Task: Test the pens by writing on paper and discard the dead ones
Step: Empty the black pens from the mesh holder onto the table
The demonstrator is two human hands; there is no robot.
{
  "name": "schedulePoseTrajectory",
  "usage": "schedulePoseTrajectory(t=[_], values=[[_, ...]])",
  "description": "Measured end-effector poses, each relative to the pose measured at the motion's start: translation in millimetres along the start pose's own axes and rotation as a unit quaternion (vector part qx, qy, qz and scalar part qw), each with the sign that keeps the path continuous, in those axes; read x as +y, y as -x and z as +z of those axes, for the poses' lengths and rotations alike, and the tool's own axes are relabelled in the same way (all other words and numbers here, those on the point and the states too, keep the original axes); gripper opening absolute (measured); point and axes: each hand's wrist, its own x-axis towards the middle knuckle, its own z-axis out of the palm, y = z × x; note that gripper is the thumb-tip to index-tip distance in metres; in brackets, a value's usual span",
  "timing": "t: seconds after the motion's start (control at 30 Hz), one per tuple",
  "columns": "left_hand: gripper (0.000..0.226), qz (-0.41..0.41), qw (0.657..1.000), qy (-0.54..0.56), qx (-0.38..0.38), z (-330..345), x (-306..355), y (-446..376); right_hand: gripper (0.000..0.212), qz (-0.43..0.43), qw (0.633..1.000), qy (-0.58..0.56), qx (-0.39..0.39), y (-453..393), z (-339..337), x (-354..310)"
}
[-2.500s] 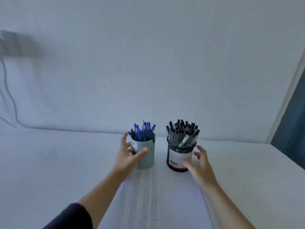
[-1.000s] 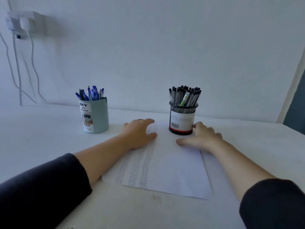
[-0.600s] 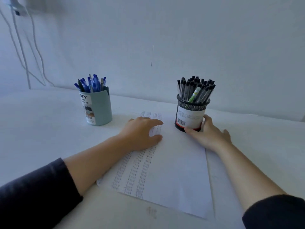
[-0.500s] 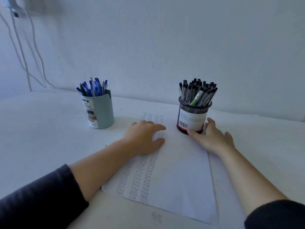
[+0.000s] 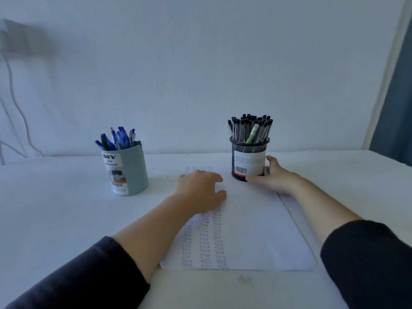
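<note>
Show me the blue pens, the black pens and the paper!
blue pens (image 5: 118, 139), head view, on the bunched tops.
black pens (image 5: 249, 128), head view, on the shafts above the cup.
paper (image 5: 256, 230), head view, on its blank right half.

Two arms enter from the lower corners of the frame. Each wears a dark navy sleeve, the left sleeve (image 5: 89, 279) and right sleeve (image 5: 370, 259) both pushed up, forearms bare. The left hand (image 5: 198, 192) and right hand (image 5: 274, 177) wear nothing.
</note>
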Motion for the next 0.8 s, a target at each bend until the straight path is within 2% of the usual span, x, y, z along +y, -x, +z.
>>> schedulePoseTrajectory(t=[0.07, 0.17, 0.2, 0.3, 0.47, 0.53, 0.63, 0.7, 0.8], values=[[0.043, -0.004, 1.000, 0.020, 0.001, 1.7, -0.4, 2.0, 0.142, 0.002, 0.996, -0.094, 0.011, -1.8, 2.5, -6.9], [0.045, -0.016, 0.997, 0.077, -0.008, 0.8, -3.6, 2.6, 0.144, -0.010, 0.977, -0.197, 0.085, -3.0, 9.1, -16.2], [0.047, -0.025, 0.994, 0.106, -0.017, 0.8, -5.3, 2.4, 0.136, -0.025, 0.969, -0.224, 0.103, -3.0, 11.0, -19.1], [0.061, -0.036, 0.980, 0.195, -0.028, -4.6, -11.4, -1.9, 0.092, -0.054, 0.960, -0.239, 0.137, -0.4, 15.5, -27.1], [0.094, -0.037, 0.933, 0.356, -0.024, -14.3, -2.4, -11.6, 0.080, -0.088, 0.958, -0.229, 0.151, 31.1, 15.9, -40.8], [0.100, -0.028, 0.937, 0.344, -0.046, -15.9, -0.4, -12.5, 0.070, -0.109, 0.962, -0.212, 0.130, 39.2, 19.6, -39.3], [0.091, -0.052, 0.969, 0.235, -0.063, -19.4, -23.0, -8.4, 0.070, -0.134, 0.963, -0.202, 0.116, 44.6, 21.9, -36.7], [0.082, -0.109, 0.975, 0.188, -0.040, -20.8, -52.9, -4.3, 0.072, -0.137, 0.963, -0.208, 0.106, 43.3, 22.9, -34.9], [0.071, -0.168, 0.970, 0.177, 0.002, -21.0, -93.2, 5.4, 0.071, -0.143, 0.964, -0.197, 0.102, 41.4, 24.2, -33.9]])
